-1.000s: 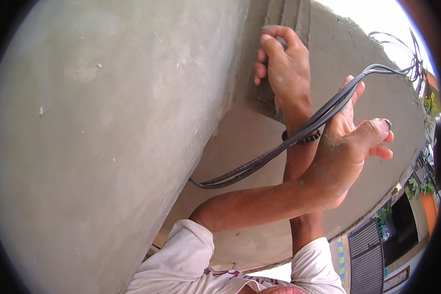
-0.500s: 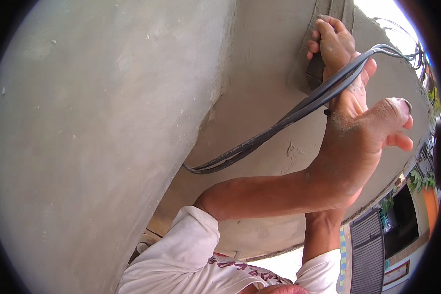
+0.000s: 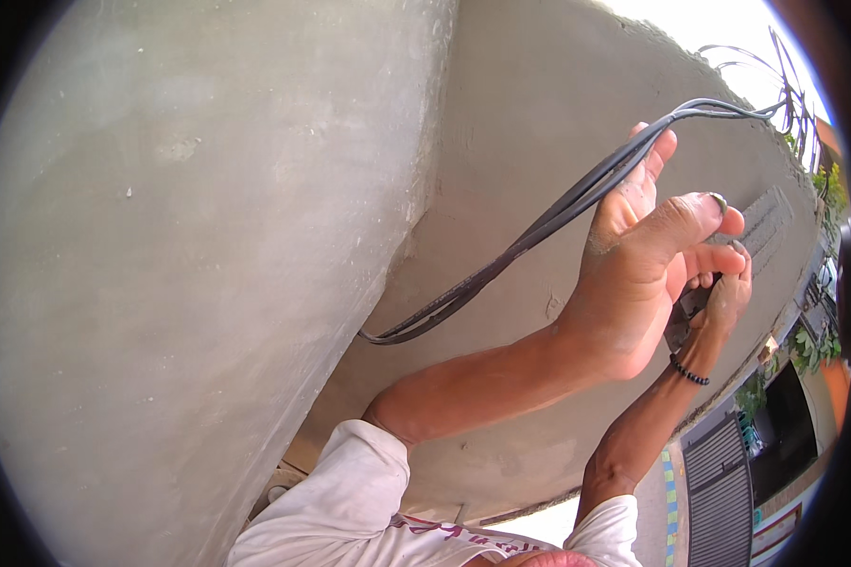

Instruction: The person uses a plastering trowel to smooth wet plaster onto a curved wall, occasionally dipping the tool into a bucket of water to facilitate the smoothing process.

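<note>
My left hand (image 3: 633,260) is raised in front of the grey plastered wall, its thumb and fingers apart. A bundle of dark cables (image 3: 539,230) runs across its outstretched upper fingers, and the hand is not closed round it. Lower right and partly behind it, my right hand (image 3: 728,298), with a dark beaded bracelet (image 3: 688,370) at the wrist, is closed on a plastering trowel. The grey trowel blade (image 3: 761,227) lies close against the wall. Its handle is mostly hidden by the hands.
A smooth grey wall face (image 3: 180,236) fills the left and meets the other face in an inner corner. The cables slant from that corner up to a tangle of wires (image 3: 799,113). At lower right are a dark slatted gate (image 3: 717,487) and green leaves (image 3: 808,350).
My right hand has come down and to the right with the trowel, from high on the wall to below my left hand. My left hand has shifted left, and the cables with it.
</note>
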Tool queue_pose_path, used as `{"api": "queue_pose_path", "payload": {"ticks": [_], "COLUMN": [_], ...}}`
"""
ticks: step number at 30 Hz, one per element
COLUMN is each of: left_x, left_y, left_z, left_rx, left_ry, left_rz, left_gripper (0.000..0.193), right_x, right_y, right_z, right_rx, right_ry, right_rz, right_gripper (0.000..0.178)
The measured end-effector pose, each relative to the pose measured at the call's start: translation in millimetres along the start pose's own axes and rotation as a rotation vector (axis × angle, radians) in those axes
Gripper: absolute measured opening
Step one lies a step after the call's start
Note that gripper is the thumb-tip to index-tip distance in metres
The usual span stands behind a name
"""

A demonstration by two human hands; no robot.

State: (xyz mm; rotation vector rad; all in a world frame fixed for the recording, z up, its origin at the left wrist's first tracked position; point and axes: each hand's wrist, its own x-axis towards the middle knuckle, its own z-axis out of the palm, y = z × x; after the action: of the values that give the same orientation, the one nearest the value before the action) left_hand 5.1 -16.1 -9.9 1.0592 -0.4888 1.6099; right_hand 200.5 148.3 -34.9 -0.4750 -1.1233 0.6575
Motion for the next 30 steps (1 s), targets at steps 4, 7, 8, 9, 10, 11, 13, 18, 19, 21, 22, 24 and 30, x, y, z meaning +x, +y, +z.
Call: {"api": "queue_pose_path", "payload": {"ticks": [4,7,8,9,10,11,13,18,19,21,22,24,30], "left_x": [2.8,4.4,2.2,-0.4,-0.9,-1.3,-1.9,-5.7,-5.8,-7.2,-8.4,-7.1,-15.5], "left_y": [-1.5,-8.0,2.2,10.7,10.1,8.9,10.3,8.2,8.7,10.3,15.8,4.6,8.3], "left_z": [6.7,8.0,5.7,0.8,0.3,-0.4,-3.8,-4.9,-5.9,-4.7,4.1,-3.6,-4.6], "left_rx": [-0.051,-0.062,-0.012,0.031,0.033,0.034,0.027,0.099,0.090,0.098,0.134,0.058,0.118], "left_ry": [0.020,0.012,0.066,0.069,0.056,0.043,0.028,0.039,0.044,0.053,0.050,0.057,0.078], "left_rz": [-0.004,0.002,-0.039,-0.014,-0.008,-0.001,-0.037,-0.031,-0.031,-0.028,-0.013,-0.043,-0.091], "left_gripper": [0.089,0.089,0.088,0.087,0.087,0.087,0.087,0.090,0.091,0.092,0.092,0.092,0.095], "right_x": [-75.5,-110.4,-120.2,-129.7,-123.8,-117.7,-115.0,-146.7,-153.5,-176.7,-194.1,-209.7,-276.8], "right_y": [-17.4,-23.7,-22.6,-21.9,-19.4,-17.4,-0.6,39.3,45.9,52.5,59.3,119.9,169.0], "right_z": [111.2,174.7,207.0,236.9,250.2,264.1,287.8,278.3,273.5,273.6,273.3,229.7,177.9], "right_rx": [-0.184,0.177,0.248,0.294,0.233,0.172,0.170,0.006,-0.011,-0.022,0.006,-0.072,0.048], "right_ry": [-0.228,-0.459,-0.526,-0.587,-0.603,-0.620,-0.688,-0.575,-0.563,-0.545,-0.569,-0.533,-0.456], "right_rz": [-0.317,-0.013,0.047,0.104,0.107,0.108,0.178,-0.021,0.039,0.167,0.171,0.194,0.268], "right_gripper": [0.016,0.012,0.011,0.011,0.010,0.010,0.009,0.010,0.010,0.010,0.010,0.010,0.009]}}
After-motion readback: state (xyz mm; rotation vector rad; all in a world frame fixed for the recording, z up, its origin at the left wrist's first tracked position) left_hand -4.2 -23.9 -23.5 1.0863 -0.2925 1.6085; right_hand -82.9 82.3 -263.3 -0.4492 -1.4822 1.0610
